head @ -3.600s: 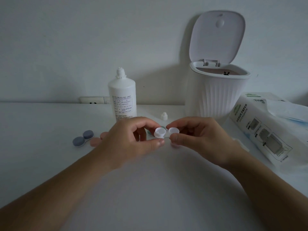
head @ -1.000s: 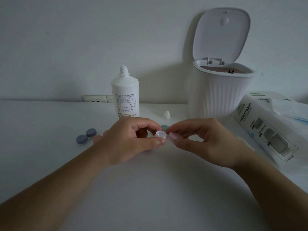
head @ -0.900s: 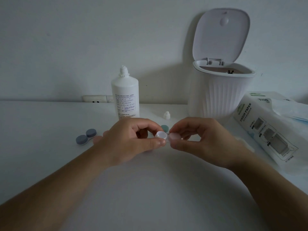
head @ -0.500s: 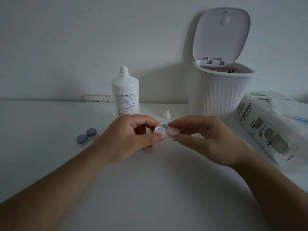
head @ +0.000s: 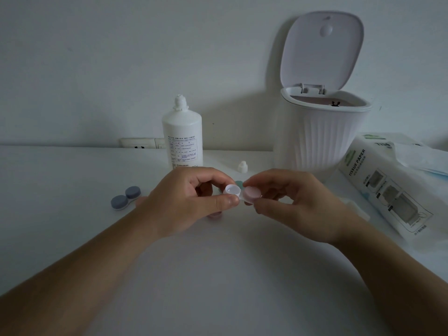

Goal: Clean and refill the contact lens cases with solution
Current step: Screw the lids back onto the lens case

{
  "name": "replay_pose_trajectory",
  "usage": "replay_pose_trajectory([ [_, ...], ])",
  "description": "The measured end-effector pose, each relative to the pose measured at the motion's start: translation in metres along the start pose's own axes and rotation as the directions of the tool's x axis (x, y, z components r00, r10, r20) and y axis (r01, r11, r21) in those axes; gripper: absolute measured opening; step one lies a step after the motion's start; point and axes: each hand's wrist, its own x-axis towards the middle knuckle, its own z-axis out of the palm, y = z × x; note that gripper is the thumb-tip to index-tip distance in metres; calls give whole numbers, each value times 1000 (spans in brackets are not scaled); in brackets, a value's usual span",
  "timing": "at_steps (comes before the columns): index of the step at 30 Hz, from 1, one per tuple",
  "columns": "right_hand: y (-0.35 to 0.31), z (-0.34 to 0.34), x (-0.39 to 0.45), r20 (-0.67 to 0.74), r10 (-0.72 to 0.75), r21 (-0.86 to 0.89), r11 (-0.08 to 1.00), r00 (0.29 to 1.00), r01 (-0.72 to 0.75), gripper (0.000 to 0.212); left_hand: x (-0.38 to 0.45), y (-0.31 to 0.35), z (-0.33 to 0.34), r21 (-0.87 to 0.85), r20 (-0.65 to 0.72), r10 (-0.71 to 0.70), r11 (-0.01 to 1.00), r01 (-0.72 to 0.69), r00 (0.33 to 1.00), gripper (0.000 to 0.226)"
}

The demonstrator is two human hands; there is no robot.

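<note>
Hands met in the middle of the white table (head: 218,275), and you held one small lens case (head: 233,190) up between them. Your left hand (head: 191,202) pinched its open white cup between thumb and curled fingers. The cup faced up, and I could not tell if any liquid was in it. Your right hand (head: 291,197) pinched the pink cap (head: 251,194) on the other cup of the same case, with fingertip on top and thumb below.

Just behind the case a small teal cap (head: 239,183) peeked out on the table. A pink cap (head: 214,215) lay under your left hand, mostly hidden.

The solution bottle (head: 183,139) stood upright behind your left hand with its cap off — the little white bottle cap (head: 242,166) sat on the table beside it. You could not see inside the bottle.

A blue-grey lens case (head: 126,197) lay to the left with both caps on, apart from your hands.

The white ribbed bin (head: 322,139) stood at the back right with its lid (head: 320,47) tipped up. Something small and dark showed inside — too small to tell what.

A pack of tissue paper (head: 388,187) lay on its side at the right, near the bin. A wall socket (head: 141,143) sat low behind the bottle.
</note>
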Motion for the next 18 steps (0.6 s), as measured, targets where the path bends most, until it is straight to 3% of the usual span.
replay_pose_trajectory([
  [1, 0, 2, 1, -14, 15, -23, 1000, 1000, -15, 19, 0, 0, 0, 3, -1, 0, 1000, 0, 1000, 21],
  [5, 1, 2, 2, -9, 80, -61, 995, 997, -80, 42, 2, -2, 2, 1, -12, 0, 1000, 0, 1000, 25],
  [10, 0, 1, 0, 25, 31, 151, 988, 999, -35, 27, 1, -3, 1, 21, -2, -2, 1000, 2, 1000, 25],
  [13, 2, 4, 1, -17, 33, 66, 997, 999, -32, 16, 1, -2, 2, 17, -7, 4, 1000, -4, 1000, 26],
  [18, 2, 2, 1, 11, 73, 3, 997, 997, -73, 40, 0, -1, 2, 28, 8, 18, 999, -18, 1000, 25],
])
